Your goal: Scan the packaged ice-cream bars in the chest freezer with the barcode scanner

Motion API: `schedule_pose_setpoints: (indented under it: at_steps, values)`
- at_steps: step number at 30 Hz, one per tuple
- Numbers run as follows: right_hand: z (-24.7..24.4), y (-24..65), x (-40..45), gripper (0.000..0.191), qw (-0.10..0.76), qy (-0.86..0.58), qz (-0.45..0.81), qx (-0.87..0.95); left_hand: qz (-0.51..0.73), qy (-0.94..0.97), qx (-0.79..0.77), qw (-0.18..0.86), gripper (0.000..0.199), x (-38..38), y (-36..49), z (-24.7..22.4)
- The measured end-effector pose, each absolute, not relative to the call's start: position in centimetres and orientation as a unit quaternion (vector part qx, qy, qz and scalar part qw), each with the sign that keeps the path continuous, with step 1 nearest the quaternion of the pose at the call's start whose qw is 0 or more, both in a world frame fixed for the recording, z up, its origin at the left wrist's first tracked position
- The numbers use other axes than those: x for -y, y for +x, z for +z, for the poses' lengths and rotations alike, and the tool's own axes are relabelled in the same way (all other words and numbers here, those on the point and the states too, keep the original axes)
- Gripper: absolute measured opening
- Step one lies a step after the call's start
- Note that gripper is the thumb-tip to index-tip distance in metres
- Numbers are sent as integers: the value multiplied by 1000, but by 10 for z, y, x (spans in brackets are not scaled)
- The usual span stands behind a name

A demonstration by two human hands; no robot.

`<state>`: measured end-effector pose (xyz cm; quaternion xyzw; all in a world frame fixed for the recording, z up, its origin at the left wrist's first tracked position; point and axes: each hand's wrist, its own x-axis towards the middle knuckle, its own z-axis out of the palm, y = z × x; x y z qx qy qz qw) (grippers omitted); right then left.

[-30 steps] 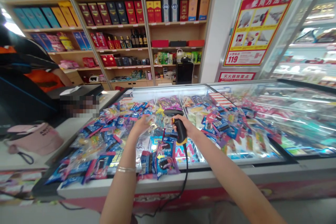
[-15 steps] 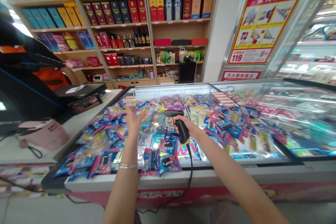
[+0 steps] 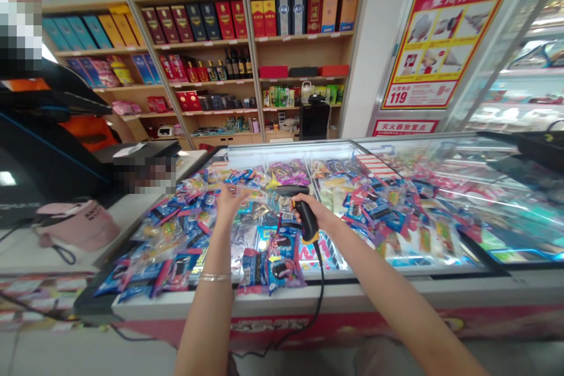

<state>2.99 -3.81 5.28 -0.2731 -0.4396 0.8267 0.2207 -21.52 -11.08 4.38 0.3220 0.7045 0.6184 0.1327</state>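
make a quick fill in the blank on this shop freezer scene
The right hand grips a black-and-yellow handheld barcode scanner, whose black ____ trails down over the front edge of a glass-topped chest freezer.
The hand with a thin silver bangle on its wrist is the person's ____ one, and it hovers over colourful plastic snack packets.
The red-and-yellow poster above the freezer shows the number ____.

Missing words: cable, left, 119.

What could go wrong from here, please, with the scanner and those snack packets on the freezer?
The cord of the barcode scanner in the right hand hangs over the freezer's front edge, so it might snag. Loose snack packets heaped near that edge could slide off if the left hand disturbs them.
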Motion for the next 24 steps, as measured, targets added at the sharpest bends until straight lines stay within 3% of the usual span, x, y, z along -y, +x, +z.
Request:
schedule_pose_setpoints:
  at_steps: [9,17,20,24]
  values:
    - [60,31,45,15,214,-271,814,468,698,317,-591,249,42,99,-192,40]
    - [58,28,50,15,207,-240,800,510,772,187,-509,331,38,95,-183,39]
    - [57,28,49,16,212,-237,796,515,772,182,-496,352,49,96,-183,39]
    - [56,29,49,15,209,-236,795,519,758,243,-504,335,85,97,-181,36]
